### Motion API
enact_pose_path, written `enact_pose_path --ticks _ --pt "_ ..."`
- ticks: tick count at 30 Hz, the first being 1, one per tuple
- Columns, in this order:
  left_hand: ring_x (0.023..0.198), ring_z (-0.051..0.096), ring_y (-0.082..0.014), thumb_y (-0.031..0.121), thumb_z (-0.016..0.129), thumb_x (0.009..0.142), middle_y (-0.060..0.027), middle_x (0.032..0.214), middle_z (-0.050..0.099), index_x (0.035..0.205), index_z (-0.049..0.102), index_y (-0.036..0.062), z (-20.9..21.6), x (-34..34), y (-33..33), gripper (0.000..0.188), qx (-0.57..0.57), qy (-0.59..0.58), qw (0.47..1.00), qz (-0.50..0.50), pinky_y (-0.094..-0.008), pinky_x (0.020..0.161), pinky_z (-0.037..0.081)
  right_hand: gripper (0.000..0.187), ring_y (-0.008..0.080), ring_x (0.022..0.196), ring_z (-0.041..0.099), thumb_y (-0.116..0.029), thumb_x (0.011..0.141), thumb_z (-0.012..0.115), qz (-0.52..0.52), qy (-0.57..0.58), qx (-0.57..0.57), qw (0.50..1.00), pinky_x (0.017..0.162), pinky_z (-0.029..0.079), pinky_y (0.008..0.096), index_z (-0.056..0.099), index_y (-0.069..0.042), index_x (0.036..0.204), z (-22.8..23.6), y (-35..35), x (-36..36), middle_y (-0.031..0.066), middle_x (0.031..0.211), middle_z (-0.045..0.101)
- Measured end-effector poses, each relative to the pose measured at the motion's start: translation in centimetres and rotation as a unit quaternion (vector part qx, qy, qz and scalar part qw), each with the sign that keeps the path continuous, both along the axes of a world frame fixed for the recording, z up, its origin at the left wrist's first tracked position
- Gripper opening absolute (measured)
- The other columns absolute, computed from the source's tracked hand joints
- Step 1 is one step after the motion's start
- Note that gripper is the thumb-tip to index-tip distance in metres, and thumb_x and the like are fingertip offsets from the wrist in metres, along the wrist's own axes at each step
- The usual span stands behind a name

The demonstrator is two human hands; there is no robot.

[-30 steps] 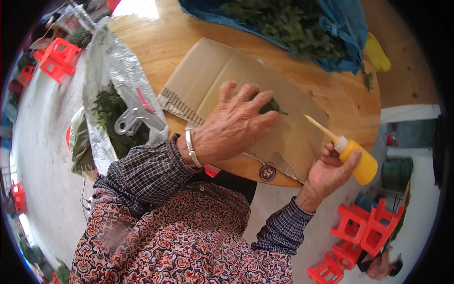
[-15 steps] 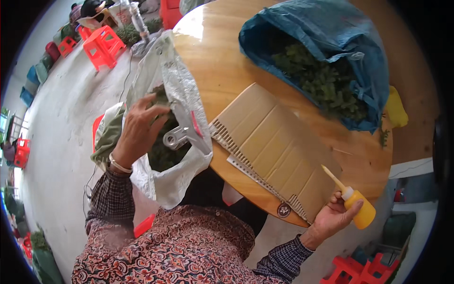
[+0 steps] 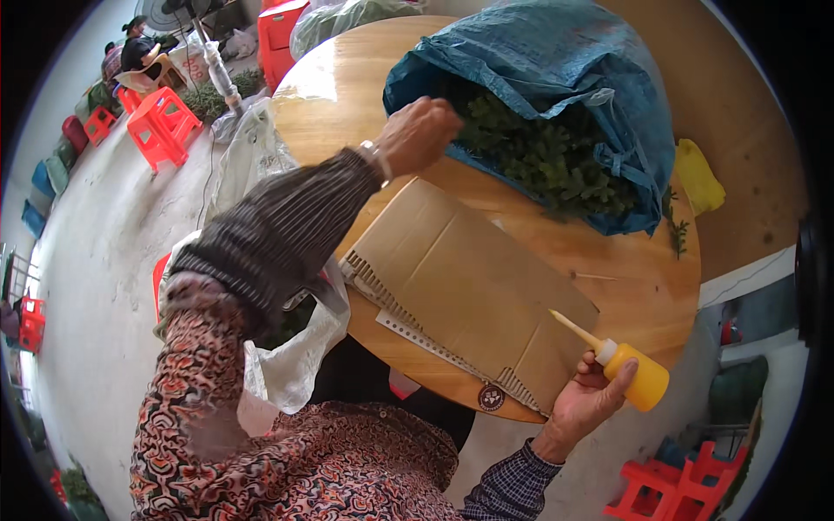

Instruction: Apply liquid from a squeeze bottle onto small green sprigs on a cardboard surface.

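Note:
My right hand (image 3: pixel 580 406) is closed around a yellow squeeze bottle (image 3: pixel 641 380) with a long thin nozzle pointing up and left over the cardboard sheet (image 3: pixel 460 269). At the mouth of the blue woven bag (image 3: pixel 556 52) is my left hand (image 3: pixel 421 137), blurred, its fingertips not clear. Green leafy sprigs (image 3: pixel 547 152) fill the opening of that bag. Many short thin pieces (image 3: pixel 382 286) lie in a row along the cardboard's near left edge. Under my left forearm, a white plastic bag (image 3: pixel 300 360) is partly hidden.
The round wooden table (image 3: pixel 347 78) carries the cardboard and blue bag. A yellow bag (image 3: pixel 700 176) and a loose sprig (image 3: pixel 676 224) are at its right. Red stools (image 3: pixel 162 126) stand on the floor, with a fan (image 3: pixel 178 13) and people far left.
My left hand has swung from above the white bag, up and right to the blue bag's mouth. The right hand still holds the bottle. The whole view has shifted slightly.

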State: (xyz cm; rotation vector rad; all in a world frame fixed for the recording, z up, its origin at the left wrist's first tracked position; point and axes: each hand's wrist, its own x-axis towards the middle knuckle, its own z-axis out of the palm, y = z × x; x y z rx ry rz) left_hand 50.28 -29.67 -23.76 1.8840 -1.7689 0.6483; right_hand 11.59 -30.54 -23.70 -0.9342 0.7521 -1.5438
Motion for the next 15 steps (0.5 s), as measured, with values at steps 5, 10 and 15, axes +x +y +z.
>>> enact_pose_path --ticks 5,10,15 --pt "0.085 0.062 -0.0292 0.012 0.060 0.078 -0.0103 0.098 0.066 0.096 0.070 0.0067 -2.0 2.8 -4.2 0.021 0.020 0.157 0.984 0.077 -0.0381 0.075 0.051 0.033 0.0121 0.061 0.057 -0.032 0.088 0.065 -0.011 0.008 0.003 1.000 0.054 0.045 0.0171 0.055 -0.003 0.100 0.2 0.3 0.1 0.0058 0.078 0.061" --pt "0.072 0.063 -0.0309 0.014 0.064 0.074 -0.0102 0.078 0.068 0.088 0.072 0.0055 -1.3 1.5 -2.2 0.018 0.046 0.327 0.942 0.067 -0.0382 0.070 0.051 0.033 0.0128 0.060 0.058 -0.033 0.088 0.064 -0.019 0.009 0.009 1.000 0.054 0.046 0.0172 0.055 -0.004 0.102 0.2 0.3 0.1 0.0063 0.078 0.062" --pt "0.049 0.053 -0.0193 0.017 0.066 0.075 -0.0055 0.063 0.063 0.082 0.072 0.0017 2.6 -4.7 5.2 0.017 0.063 0.283 0.957 -0.011 -0.0302 0.052 0.046 0.036 0.0134 0.060 0.058 -0.034 0.088 0.064 -0.018 0.006 0.004 1.000 0.054 0.045 0.0171 0.054 -0.003 0.103 0.1 0.1 -0.4 0.0073 0.079 0.062"
